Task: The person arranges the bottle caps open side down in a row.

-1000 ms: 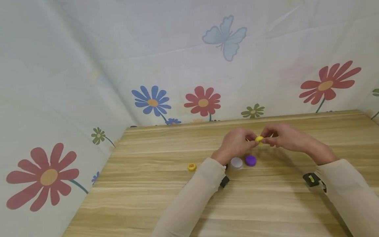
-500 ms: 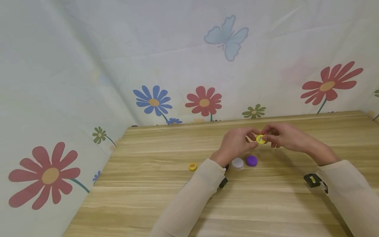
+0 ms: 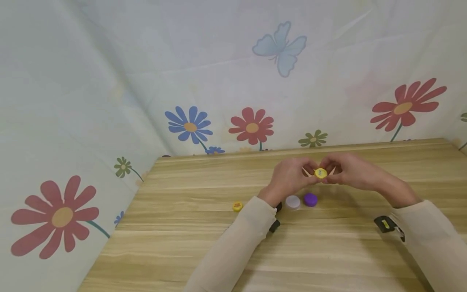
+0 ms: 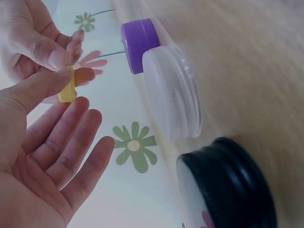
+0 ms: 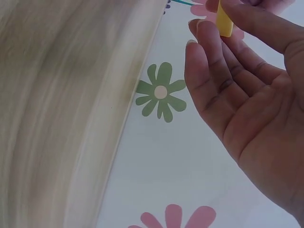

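Both hands meet above the table around a small yellow bottle cap with blue print on its flat face. My left hand pinches its left edge between thumb and fingertips, the other fingers spread loosely in the left wrist view. From the opposite edge, my right hand pinches it the same way. The right wrist view shows the yellow cap from the side, partly covered by the thumb. On the table just in front of the hands lie a purple cap and a whitish translucent cap, side by side.
A second yellow cap with red print lies left of the left forearm. A black-sided lid stands beside the translucent cap, mostly hidden by the left wrist in the head view. Behind the wooden table hangs a flower-printed curtain.
The yellow cap between the hands has turned so its printed face shows toward the head camera. The right fingers have shifted along its edge. The caps on the table have stayed put.
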`<control>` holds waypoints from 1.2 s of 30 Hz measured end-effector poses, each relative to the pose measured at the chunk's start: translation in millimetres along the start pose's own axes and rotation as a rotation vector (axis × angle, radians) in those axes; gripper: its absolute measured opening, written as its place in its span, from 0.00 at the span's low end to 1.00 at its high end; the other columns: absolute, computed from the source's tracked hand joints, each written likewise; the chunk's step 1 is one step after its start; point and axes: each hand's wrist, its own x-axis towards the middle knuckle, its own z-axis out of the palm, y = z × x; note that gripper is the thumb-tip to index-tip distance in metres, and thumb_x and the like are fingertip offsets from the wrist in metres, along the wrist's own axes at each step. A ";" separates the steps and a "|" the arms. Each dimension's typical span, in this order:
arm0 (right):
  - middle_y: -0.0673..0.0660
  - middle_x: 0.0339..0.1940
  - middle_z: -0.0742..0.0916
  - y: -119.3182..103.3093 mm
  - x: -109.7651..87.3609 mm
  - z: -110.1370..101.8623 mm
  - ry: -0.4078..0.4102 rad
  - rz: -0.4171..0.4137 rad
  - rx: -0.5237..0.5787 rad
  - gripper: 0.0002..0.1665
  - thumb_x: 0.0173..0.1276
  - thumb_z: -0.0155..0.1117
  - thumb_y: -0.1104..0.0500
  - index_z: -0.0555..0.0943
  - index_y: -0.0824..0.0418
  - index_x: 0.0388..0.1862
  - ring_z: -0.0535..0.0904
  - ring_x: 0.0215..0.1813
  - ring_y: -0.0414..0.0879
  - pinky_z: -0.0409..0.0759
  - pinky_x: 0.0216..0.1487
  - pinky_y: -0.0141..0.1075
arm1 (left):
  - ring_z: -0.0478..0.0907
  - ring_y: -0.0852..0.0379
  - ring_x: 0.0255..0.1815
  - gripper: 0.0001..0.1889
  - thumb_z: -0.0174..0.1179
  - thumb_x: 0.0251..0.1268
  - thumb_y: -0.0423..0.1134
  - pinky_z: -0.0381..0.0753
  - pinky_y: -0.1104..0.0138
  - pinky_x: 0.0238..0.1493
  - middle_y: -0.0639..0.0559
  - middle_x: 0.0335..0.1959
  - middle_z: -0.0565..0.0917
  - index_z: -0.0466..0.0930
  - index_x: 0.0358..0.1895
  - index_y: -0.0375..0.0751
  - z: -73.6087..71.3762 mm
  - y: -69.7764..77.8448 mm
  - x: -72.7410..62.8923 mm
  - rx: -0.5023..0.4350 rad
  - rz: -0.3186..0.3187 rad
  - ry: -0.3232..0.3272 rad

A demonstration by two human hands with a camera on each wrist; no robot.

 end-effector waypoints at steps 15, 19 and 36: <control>0.46 0.37 0.88 1.9 -14.5 6.5 -0.048 -0.039 -0.090 0.11 0.64 0.79 0.66 0.85 0.61 0.42 0.83 0.39 0.44 0.84 0.39 0.35 | 0.78 0.76 0.36 0.13 0.75 0.67 0.46 0.71 0.81 0.38 0.66 0.37 0.89 0.90 0.52 0.50 8.0 9.0 -9.1 0.072 0.000 -0.134; 0.44 0.36 0.87 3.1 -15.8 10.0 -0.061 -0.017 -0.121 0.11 0.63 0.80 0.65 0.86 0.59 0.41 0.81 0.38 0.42 0.82 0.38 0.35 | 0.78 0.77 0.36 0.13 0.75 0.68 0.47 0.71 0.81 0.38 0.67 0.37 0.89 0.90 0.51 0.50 11.2 9.8 -9.6 0.110 -0.001 -0.164; 0.45 0.32 0.84 12.0 -13.0 18.4 -0.137 0.010 -0.130 0.11 0.60 0.81 0.64 0.86 0.59 0.38 0.78 0.35 0.41 0.79 0.35 0.35 | 0.78 0.75 0.38 0.12 0.74 0.69 0.48 0.72 0.79 0.40 0.68 0.37 0.89 0.91 0.52 0.53 18.5 15.1 -9.7 0.183 -0.027 -0.253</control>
